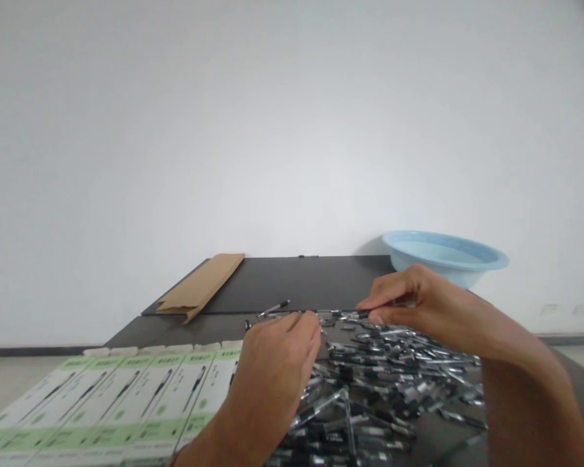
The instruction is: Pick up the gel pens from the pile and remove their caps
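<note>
Clear pens with black caps lie in a large loose pile [384, 376] in front of me, mostly to the right of centre. At the far edge of that pile, my right hand [413, 301] pinches the black end of a pen [355, 316] between thumb and fingers. My left hand [277, 357] is over the left side of the pile, its fingers curled together. What those fingers hold, if anything, is hidden behind the back of the hand. Just beyond it, a single pen [274, 309] lies at a slant.
Several white and green pen boxes [111, 395] lie in a row at the near left. A flat brown paper bag [202, 285] rests on the dark table [292, 282] at the back left. A light blue basin [442, 256] stands at the back right by the wall.
</note>
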`<state>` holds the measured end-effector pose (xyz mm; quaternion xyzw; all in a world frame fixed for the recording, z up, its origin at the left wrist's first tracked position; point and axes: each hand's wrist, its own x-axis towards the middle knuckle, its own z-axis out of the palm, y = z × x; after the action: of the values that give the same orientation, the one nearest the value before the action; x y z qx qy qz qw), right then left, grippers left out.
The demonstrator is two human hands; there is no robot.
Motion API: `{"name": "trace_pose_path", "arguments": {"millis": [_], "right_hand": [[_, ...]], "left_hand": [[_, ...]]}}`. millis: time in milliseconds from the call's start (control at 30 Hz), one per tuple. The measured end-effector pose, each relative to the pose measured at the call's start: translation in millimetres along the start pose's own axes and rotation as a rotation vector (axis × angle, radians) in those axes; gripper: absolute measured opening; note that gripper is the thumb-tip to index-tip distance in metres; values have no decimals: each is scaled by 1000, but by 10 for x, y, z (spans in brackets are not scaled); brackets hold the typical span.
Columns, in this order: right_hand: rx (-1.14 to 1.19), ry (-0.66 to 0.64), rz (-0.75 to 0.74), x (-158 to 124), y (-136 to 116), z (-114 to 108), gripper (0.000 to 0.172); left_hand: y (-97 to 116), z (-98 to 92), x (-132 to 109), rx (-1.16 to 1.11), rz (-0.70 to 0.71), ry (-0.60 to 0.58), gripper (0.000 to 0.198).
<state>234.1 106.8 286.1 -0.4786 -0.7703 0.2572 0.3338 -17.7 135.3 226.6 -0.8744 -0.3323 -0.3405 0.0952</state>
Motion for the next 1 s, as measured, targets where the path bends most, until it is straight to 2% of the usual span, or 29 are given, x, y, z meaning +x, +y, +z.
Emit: {"name": "trace_pose_path", "arguments": {"millis": [400, 633, 1000], "right_hand": [[14, -53, 30, 52, 6, 67, 10], [-12, -35, 51, 52, 36, 51, 11], [10, -81, 23, 78, 8, 88, 12]], "left_hand": [[70, -37, 14, -13, 21, -83, 19], [65, -51, 19, -140, -7, -19, 20], [52, -28, 88, -283, 2, -60, 25]]}}
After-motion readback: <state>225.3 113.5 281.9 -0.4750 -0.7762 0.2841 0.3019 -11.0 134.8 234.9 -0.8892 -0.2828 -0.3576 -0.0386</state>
